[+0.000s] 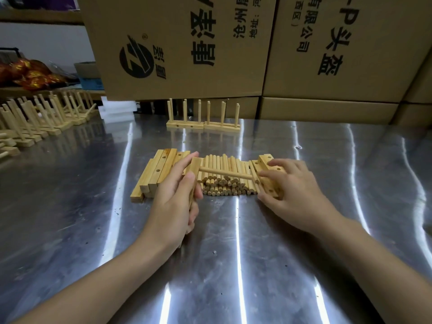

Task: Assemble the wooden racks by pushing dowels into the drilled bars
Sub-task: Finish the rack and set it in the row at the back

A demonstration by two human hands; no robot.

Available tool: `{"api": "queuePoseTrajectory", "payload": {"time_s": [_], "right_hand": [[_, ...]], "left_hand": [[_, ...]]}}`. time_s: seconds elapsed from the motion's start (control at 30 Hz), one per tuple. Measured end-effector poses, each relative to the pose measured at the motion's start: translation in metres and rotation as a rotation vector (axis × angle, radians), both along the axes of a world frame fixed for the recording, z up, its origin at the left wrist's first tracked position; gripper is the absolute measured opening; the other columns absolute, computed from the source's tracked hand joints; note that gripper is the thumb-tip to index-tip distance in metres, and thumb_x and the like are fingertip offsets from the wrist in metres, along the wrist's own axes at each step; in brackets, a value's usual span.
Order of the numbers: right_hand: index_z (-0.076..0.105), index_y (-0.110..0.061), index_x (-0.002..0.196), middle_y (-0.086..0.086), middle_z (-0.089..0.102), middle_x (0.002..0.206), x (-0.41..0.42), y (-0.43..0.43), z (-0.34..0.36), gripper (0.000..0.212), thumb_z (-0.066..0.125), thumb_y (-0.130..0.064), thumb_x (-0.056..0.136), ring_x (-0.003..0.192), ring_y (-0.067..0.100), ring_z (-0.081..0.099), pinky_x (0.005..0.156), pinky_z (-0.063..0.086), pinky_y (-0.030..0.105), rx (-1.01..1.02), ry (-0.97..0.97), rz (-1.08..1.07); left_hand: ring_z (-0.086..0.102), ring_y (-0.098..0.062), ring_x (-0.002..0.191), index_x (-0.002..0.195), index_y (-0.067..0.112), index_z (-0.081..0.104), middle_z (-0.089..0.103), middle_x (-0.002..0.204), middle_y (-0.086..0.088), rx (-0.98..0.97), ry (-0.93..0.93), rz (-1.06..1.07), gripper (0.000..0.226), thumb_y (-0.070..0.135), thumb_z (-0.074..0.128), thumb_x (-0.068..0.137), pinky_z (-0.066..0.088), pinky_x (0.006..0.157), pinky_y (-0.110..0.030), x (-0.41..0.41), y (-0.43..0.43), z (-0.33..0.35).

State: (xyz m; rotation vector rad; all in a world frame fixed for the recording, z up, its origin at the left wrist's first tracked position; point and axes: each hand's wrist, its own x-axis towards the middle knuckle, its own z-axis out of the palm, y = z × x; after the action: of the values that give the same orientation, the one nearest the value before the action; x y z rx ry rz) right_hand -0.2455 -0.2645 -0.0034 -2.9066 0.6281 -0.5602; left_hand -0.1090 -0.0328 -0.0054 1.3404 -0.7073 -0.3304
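Observation:
My left hand [177,195] grips a drilled wooden bar [194,170] held on end, with one dowel [225,173] sticking out of it sideways to the right. Behind it lies a pile of loose dowels [222,183], and a stack of drilled bars [159,171] lies to the left of it. My right hand [294,192] rests with curled fingers on another small stack of drilled bars [268,169] at the pile's right; its fingertips touch the dowel's free end.
Two finished racks [203,123] stand upright on the steel table [233,253] behind the pile. Many more assembled racks [39,122] crowd the far left. Large cardboard boxes [233,43] wall off the back. White foam blocks [117,109] lie at the back left.

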Motion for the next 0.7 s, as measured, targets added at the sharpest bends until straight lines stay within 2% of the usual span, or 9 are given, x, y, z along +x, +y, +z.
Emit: {"api": "queuePoseTrajectory", "payload": {"time_s": [0.1, 0.23, 0.37, 0.47, 0.53, 0.63, 0.67, 0.7], "right_hand": [[0.056, -0.035, 0.151, -0.008, 0.031, 0.166, 0.004, 0.005, -0.007, 0.06, 0.06, -0.058, 0.096, 0.154, 0.019, 0.016, 0.119, 0.029, 0.047, -0.047, 0.04, 0.02], [0.069, -0.037, 0.128, -0.011, 0.041, 0.157, 0.005, 0.005, -0.003, 0.043, 0.07, -0.057, 0.09, 0.151, 0.015, 0.024, 0.114, 0.032, 0.044, -0.035, -0.064, 0.043], [0.072, -0.032, 0.123, -0.01, 0.045, 0.153, 0.005, 0.006, -0.004, 0.042, 0.074, -0.057, 0.089, 0.149, 0.015, 0.027, 0.113, 0.033, 0.042, -0.028, -0.063, 0.034], [0.075, -0.032, 0.11, -0.01, 0.05, 0.15, 0.003, 0.007, -0.002, 0.03, 0.076, -0.054, 0.09, 0.146, 0.014, 0.032, 0.113, 0.035, 0.042, -0.011, -0.057, 0.031], [0.077, -0.03, 0.1, -0.009, 0.055, 0.145, 0.003, 0.01, 0.002, 0.021, 0.077, -0.049, 0.091, 0.142, 0.016, 0.039, 0.108, 0.036, 0.039, -0.052, -0.077, 0.017], [0.078, -0.022, 0.093, -0.005, 0.07, 0.122, 0.0, 0.009, 0.013, 0.012, 0.075, -0.034, 0.095, 0.12, 0.019, 0.057, 0.094, 0.036, 0.033, -0.112, -0.339, -0.027], [0.078, -0.021, 0.096, -0.005, 0.073, 0.113, -0.003, 0.008, 0.018, 0.01, 0.074, -0.03, 0.097, 0.111, 0.018, 0.062, 0.09, 0.04, 0.031, -0.066, -0.465, -0.028], [0.078, -0.022, 0.099, -0.007, 0.075, 0.104, -0.005, 0.007, 0.024, 0.008, 0.072, -0.028, 0.099, 0.101, 0.015, 0.066, 0.086, 0.046, 0.029, 0.063, -0.591, -0.002]], "left_hand": [[0.037, -0.019, 0.05, 0.141, 0.051, 0.059, 0.057, 0.081, -0.002, 0.004, -0.005, 0.009, 0.043, 0.023, 0.04, 0.115, 0.023, 0.043, -0.03, 0.0, 0.0, 0.002], [0.038, -0.02, 0.05, 0.14, 0.052, 0.059, 0.057, 0.081, -0.002, 0.005, -0.024, 0.013, 0.042, 0.024, 0.041, 0.115, 0.025, 0.041, -0.03, -0.001, 0.002, 0.003], [0.037, -0.021, 0.049, 0.141, 0.05, 0.059, 0.058, 0.081, -0.001, 0.012, -0.044, 0.009, 0.041, 0.024, 0.041, 0.115, 0.027, 0.04, -0.03, 0.0, 0.002, 0.004], [0.038, -0.023, 0.05, 0.141, 0.049, 0.058, 0.058, 0.081, -0.001, 0.025, -0.055, 0.005, 0.04, 0.024, 0.042, 0.115, 0.029, 0.039, -0.031, -0.002, 0.002, 0.005], [0.038, -0.022, 0.049, 0.14, 0.049, 0.059, 0.058, 0.081, -0.002, 0.025, -0.045, -0.004, 0.04, 0.024, 0.042, 0.115, 0.029, 0.04, -0.029, -0.002, 0.002, 0.005], [0.04, -0.017, 0.048, 0.138, 0.049, 0.062, 0.058, 0.081, -0.003, 0.01, 0.044, -0.034, 0.039, 0.025, 0.042, 0.115, 0.029, 0.041, -0.026, 0.0, 0.001, 0.006], [0.04, -0.015, 0.048, 0.137, 0.049, 0.063, 0.058, 0.08, -0.003, -0.001, 0.098, -0.051, 0.038, 0.026, 0.042, 0.115, 0.03, 0.04, -0.026, 0.001, 0.002, 0.006], [0.041, -0.014, 0.048, 0.136, 0.048, 0.065, 0.057, 0.08, -0.004, -0.017, 0.166, -0.073, 0.037, 0.027, 0.043, 0.115, 0.032, 0.039, -0.025, 0.003, 0.002, 0.007]]}}
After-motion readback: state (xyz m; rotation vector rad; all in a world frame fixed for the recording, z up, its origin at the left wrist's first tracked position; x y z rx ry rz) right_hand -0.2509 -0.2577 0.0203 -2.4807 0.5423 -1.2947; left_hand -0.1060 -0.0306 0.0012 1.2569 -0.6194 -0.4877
